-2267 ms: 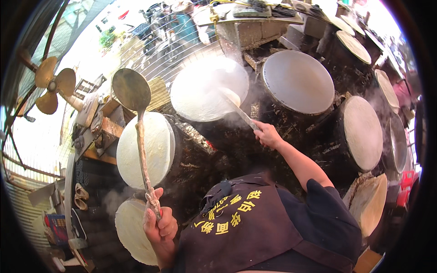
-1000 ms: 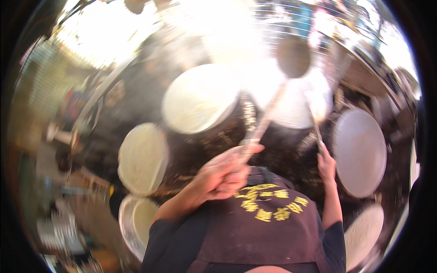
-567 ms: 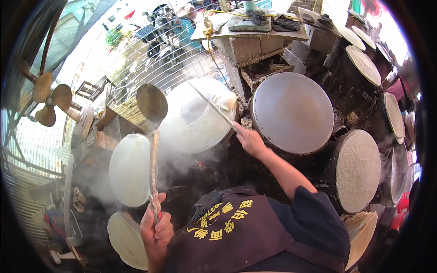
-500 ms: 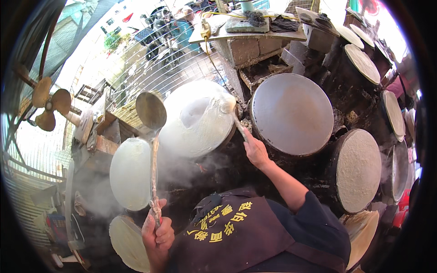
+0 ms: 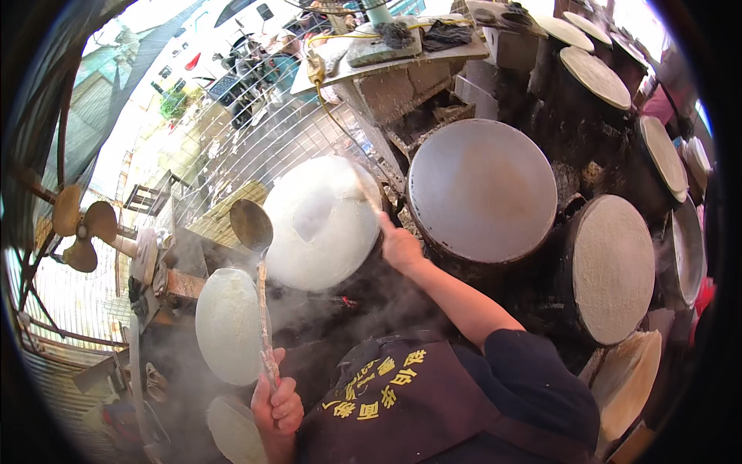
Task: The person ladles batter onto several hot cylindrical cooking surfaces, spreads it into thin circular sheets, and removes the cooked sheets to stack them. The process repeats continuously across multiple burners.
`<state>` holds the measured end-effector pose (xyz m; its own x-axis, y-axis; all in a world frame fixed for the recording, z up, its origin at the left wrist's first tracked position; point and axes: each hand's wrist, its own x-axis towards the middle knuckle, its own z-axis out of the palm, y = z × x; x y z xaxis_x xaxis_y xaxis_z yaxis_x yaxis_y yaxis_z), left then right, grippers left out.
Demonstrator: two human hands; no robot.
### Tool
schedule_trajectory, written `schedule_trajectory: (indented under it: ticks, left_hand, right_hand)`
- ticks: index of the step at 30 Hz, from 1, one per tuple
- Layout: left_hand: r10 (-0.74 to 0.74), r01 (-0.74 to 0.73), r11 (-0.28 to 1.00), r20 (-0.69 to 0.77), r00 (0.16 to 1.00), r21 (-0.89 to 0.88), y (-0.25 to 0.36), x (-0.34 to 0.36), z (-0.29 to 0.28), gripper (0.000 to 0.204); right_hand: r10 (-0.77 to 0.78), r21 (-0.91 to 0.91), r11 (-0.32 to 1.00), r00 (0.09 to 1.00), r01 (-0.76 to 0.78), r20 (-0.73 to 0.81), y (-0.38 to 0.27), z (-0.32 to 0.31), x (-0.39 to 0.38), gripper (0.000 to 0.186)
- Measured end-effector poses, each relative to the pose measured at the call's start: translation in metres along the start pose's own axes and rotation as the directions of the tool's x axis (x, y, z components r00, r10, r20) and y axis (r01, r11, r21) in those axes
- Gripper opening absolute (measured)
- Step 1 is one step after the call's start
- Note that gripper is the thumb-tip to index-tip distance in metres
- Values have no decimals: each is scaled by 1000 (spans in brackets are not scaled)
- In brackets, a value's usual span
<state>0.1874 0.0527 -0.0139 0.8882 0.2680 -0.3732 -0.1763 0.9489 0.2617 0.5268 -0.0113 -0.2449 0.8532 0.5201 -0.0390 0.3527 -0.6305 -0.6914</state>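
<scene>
We record a white disc (image 5: 332,246), grey-patched; left hand (image 5: 278,406) gripping a brown-bowled ladle (image 5: 263,305), right hand (image 5: 403,249) a blurred tool (image 5: 372,198); yellow lettering (image 5: 401,376) on the apron (image 5: 440,398).

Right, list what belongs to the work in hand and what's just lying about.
In use:
long-handled ladle, in the left hand
thin tool, in the right hand
white-coated round griddle

Apparently just about:
three-bladed fan
yellow plug
crumpled black sheet

Ladle (image 5: 251,225) left of batter (image 5: 340,243); griddle (image 5: 483,191) right, fan (image 5: 82,230) far left.
</scene>
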Motion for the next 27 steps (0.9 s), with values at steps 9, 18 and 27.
schedule_trajectory:
  ticks: [9, 18, 27]
  left_hand:
    - [25, -24, 999, 28, 999, -24, -5, -15, -2, 51]
    - [78, -78, 996, 8, 997, -43, -14, -33, -5, 52]
    - [114, -116, 992, -44, 993, -47, -31, -31, 2, 52]
  right_hand:
    - [-67, 77, 995, 997, 64, 27, -5, -13, 17, 56]
    - [-359, -66, 921, 902, 384, 241, -21, 32, 36, 46]
    - [-346, -10, 931, 889, 366, 301, -44, 32, 30, 59]
